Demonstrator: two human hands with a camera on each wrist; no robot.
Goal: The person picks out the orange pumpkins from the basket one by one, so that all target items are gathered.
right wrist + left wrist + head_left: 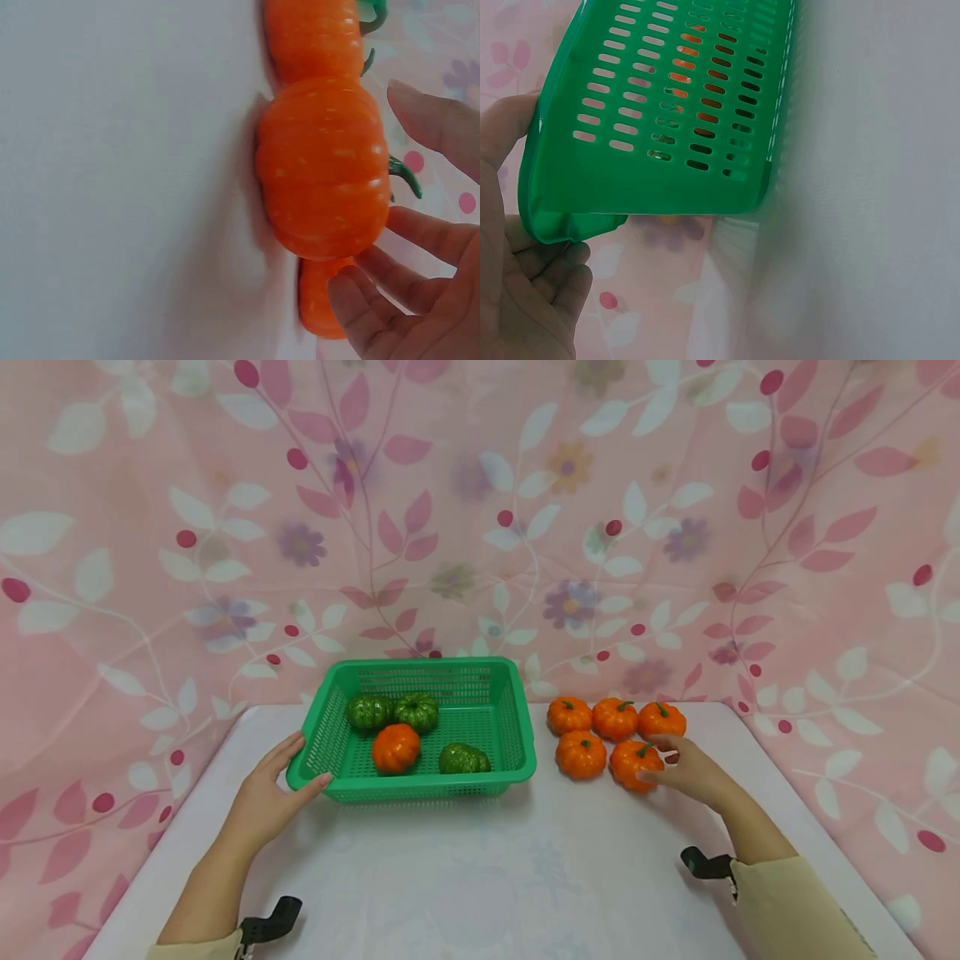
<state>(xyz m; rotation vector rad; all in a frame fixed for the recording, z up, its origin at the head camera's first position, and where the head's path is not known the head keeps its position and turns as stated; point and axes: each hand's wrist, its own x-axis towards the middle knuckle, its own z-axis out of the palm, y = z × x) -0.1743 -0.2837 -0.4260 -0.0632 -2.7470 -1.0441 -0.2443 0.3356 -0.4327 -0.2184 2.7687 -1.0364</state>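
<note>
A green plastic basket (pixel 420 783) stands left of the middle of the table. My left hand (pixel 262 797) holds its near left corner, thumb at the front rim and fingers along the left side; in the left wrist view the fingertips curl at the rim (pixel 534 180). Inside lie an orange pumpkin (pixel 396 748) and three green ones, including a bumpy one (pixel 463 759) near the front. My right hand (pixel 693 772) is spread around the right side of the front right orange pumpkin (pixel 630 768). In the right wrist view the thumb stands apart from that pumpkin (pixel 322 169), fingers close beside it.
More orange pumpkins, among them one at the front left (pixel 581 755) and one at the back right (pixel 662 720), sit close around it, right of the basket. A white cloth (pixel 480 868) covers the table. Floral fabric (pixel 480 510) hangs behind.
</note>
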